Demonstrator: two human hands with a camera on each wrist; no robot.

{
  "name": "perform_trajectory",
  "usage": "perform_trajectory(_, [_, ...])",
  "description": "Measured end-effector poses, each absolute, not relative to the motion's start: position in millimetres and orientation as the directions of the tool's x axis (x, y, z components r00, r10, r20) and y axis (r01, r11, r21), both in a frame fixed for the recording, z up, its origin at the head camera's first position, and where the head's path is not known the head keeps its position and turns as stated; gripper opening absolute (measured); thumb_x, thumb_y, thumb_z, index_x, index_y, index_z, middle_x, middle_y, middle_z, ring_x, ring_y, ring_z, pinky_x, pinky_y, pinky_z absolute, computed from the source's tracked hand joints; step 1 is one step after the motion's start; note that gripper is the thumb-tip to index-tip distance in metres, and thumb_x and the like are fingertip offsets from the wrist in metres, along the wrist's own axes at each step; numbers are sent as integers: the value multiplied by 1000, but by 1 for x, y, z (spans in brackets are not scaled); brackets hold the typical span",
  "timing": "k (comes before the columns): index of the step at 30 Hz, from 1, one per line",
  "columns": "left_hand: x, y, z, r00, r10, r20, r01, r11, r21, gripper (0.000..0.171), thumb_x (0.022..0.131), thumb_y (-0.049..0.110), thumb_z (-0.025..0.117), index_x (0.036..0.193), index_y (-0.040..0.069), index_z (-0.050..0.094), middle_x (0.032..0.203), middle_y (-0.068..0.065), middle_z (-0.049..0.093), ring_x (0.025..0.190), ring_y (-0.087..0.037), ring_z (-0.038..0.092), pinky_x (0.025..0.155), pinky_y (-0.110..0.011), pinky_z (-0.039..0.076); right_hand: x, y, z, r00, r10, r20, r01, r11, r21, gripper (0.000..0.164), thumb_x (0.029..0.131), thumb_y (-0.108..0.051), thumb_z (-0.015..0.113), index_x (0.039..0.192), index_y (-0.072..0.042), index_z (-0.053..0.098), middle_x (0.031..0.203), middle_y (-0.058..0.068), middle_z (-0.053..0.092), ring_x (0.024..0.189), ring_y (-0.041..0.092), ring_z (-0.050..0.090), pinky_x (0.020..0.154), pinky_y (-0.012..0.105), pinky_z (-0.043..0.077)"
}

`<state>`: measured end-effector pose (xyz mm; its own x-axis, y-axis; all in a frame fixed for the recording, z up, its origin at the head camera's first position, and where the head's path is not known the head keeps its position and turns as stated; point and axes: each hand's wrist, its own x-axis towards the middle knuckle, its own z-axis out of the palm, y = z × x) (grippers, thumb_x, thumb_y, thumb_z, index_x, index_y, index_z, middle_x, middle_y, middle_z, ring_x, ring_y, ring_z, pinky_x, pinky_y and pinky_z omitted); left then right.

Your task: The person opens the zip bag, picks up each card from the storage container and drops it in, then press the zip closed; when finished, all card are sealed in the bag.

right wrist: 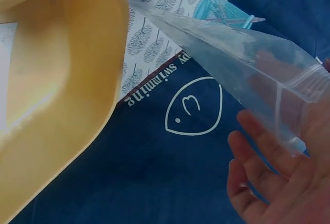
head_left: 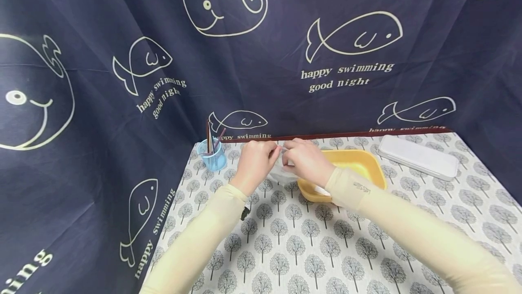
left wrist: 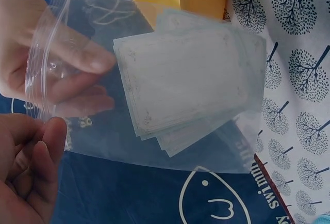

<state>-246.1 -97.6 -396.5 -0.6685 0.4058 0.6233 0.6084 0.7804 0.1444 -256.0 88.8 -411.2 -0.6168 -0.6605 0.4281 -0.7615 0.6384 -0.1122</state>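
Observation:
Between my two hands hangs a clear zip bag (head_left: 281,175), held by its zip edge. Several pale cards (left wrist: 180,77) with faint printed borders lie fanned inside it in the left wrist view. My left hand (head_left: 258,162) pinches one end of the zip edge between thumb and finger. The right hand (head_left: 309,160) grips the same edge further along; its thumb shows through the plastic in the left wrist view. In the right wrist view the bag (right wrist: 232,48) appears nearly edge-on, and the other fingers of my right hand (right wrist: 278,182) are bent beneath it.
A yellow tub (head_left: 377,174) stands under my right forearm with a white piece (head_left: 322,190) inside. At the back right lies a white case (head_left: 418,157). A light blue cup (head_left: 214,160) of pencils stands back left. The dark blue curtain (head_left: 261,81) hangs behind the table.

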Motion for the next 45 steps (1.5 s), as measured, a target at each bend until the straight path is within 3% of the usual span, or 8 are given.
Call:
perform_trajectory(8, [-247, -103, -397, -665, 391, 637, 605, 782, 151, 18, 95, 13, 76, 77, 10, 76, 69, -1, 73, 57, -20, 67, 58, -38, 52, -252, 100, -402, -601, -629, 493, -791, 557, -255, 8, 86, -10, 86, 90, -12, 79, 111, 4, 70, 103, 24, 68, 93, 42, 56])
perform_trajectory(14, [-246, -108, -399, -688, 373, 623, 591, 786, 182, 20, 98, 15, 73, 78, 10, 76, 70, -1, 73, 56, -17, 66, 59, -34, 54, -250, 121, -399, -629, -557, 542, -767, 559, -316, 6, 90, -12, 81, 95, -14, 78, 105, -4, 72, 94, 18, 70, 83, 39, 57])
perform_trajectory(18, [-244, -111, -400, -699, 364, 615, 585, 786, 200, 19, 97, 13, 75, 79, 11, 76, 69, 0, 73, 56, -15, 64, 60, -33, 53, -252, 142, -402, -686, -499, 529, -715, 598, -363, 7, 91, -11, 78, 97, -14, 77, 99, -6, 73, 86, 18, 71, 77, 39, 57])
perform_trajectory(24, [-243, -112, -399, -692, 367, 622, 594, 779, 201, 19, 96, 13, 75, 77, 11, 75, 70, -1, 73, 57, -15, 64, 61, -33, 54, -266, 174, -422, -812, -427, 397, -574, 704, -418, 5, 93, -11, 75, 96, -14, 77, 94, -3, 74, 84, 20, 70, 77, 41, 56])
perform_trajectory(28, [-242, -113, -399, -684, 367, 630, 598, 777, 196, 21, 96, 13, 75, 76, 11, 74, 69, 0, 73, 56, -15, 64, 61, -34, 54, -275, 190, -436, -862, -404, 306, -504, 752, -425, 5, 93, -12, 74, 95, -12, 78, 93, 1, 75, 83, 24, 70, 77, 44, 56])
perform_trajectory(41, [-243, -116, -403, -701, 365, 613, 580, 791, 192, 13, 96, 13, 76, 84, 9, 77, 73, -3, 75, 61, -18, 69, 66, -36, 57, -301, 209, -479, -900, -436, 16, -413, 839, -353, 4, 88, -15, 78, 86, -13, 76, 82, -2, 71, 76, 20, 63, 80, 50, 55])
perform_trajectory(45, [-243, -115, -403, -692, 369, 621, 584, 791, 180, 13, 96, 13, 76, 83, 9, 76, 72, -3, 75, 61, -18, 69, 66, -37, 57, -299, 210, -483, -897, -418, -141, -368, 885, -285, 23, 86, -28, 84, 95, -8, 75, 85, -1, 69, 79, 21, 62, 82, 50, 55])
